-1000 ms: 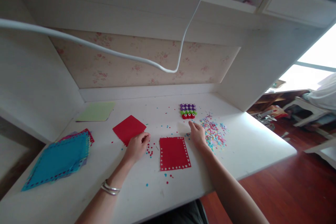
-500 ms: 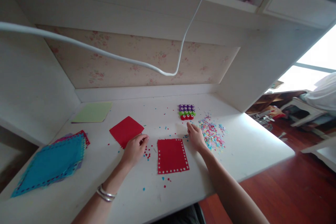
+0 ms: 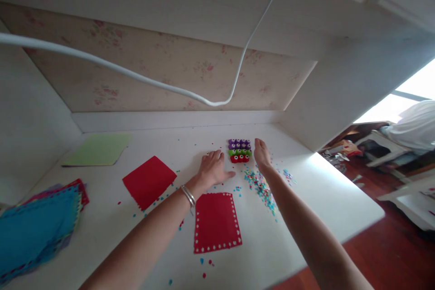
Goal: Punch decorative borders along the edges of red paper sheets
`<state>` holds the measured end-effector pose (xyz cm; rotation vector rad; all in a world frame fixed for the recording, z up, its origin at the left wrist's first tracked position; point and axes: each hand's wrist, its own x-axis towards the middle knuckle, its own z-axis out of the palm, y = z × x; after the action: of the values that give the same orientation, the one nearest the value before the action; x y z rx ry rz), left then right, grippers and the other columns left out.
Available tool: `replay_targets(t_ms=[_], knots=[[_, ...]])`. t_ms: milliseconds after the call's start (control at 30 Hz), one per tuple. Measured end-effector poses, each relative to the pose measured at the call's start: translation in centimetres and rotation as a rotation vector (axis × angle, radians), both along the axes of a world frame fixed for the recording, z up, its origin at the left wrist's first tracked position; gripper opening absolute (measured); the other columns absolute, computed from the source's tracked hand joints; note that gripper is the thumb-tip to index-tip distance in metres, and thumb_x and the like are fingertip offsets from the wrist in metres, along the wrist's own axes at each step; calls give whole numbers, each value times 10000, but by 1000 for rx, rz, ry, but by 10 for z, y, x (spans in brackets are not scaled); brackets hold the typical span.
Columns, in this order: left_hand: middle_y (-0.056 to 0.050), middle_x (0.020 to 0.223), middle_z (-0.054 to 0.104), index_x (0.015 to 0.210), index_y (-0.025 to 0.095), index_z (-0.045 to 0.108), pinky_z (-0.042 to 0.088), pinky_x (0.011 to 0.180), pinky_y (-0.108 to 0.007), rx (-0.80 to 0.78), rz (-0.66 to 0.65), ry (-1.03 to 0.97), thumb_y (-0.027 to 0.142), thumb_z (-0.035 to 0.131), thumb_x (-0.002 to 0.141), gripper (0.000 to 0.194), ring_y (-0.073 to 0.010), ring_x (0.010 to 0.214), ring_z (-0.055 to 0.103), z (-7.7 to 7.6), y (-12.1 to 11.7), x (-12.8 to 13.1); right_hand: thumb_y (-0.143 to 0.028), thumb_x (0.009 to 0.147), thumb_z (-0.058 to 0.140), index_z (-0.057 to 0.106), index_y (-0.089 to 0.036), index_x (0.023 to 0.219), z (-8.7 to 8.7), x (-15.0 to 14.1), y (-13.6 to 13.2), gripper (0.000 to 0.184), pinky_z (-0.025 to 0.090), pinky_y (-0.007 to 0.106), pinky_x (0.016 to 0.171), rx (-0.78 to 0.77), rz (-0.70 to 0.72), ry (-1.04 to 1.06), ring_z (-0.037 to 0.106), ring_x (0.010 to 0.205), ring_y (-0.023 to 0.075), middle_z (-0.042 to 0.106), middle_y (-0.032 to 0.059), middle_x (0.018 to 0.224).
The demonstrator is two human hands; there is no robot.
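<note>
Rows of purple, green and red craft punches [image 3: 239,150] with round eye-like dots stand together on the desk. To their left, my left hand [image 3: 212,168] is spread over the desktop, fingers apart and holding nothing. On their right side my right hand [image 3: 261,152] is held edge-down with its fingers stretched out, close to the block of punches. A red paper sheet [image 3: 217,222] with holes punched along its edges lies nearest me. Farther left is another red sheet [image 3: 149,181], turned at an angle. Loose confetti [image 3: 263,186] is piled by my right forearm, partly hidden by it.
A stack of blue punched sheets [image 3: 37,231] lies at the left, with pale green paper [image 3: 97,149] behind it. Scattered paper dots dot the white desk [image 3: 272,253]. A white cable [image 3: 136,74] hangs across the front of my view.
My left hand has left the angled red sheet and moved right and forward to beside the punches. My right hand has moved forward to their right side, its fingers now straightened. The view has shifted.
</note>
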<state>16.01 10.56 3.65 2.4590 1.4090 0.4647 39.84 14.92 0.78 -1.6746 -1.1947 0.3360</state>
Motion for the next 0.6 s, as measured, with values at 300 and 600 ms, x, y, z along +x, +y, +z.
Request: replay_targets(t_ms=[300,600], knots=[[-223,1572,256,1482,84,333,-51,1157,-600,-58,16,74,789,506,726,1048,-400,1459,137,-29,49,45,-542,907,281,639,-180,1016,-21,-27,32,521,417,341,882,-92,-26,-15,599,987,263,675,124,1046],[-156,1588,259,1518,157,264,-83,1127,-658,-60,53,57,741,457,772,968,-400,1465,101,-40,74,23,-531,925,274,596,-185,1170,-25,-57,48,533,410,325,910,-110,3,24,562,1097,251,655,119,1159]])
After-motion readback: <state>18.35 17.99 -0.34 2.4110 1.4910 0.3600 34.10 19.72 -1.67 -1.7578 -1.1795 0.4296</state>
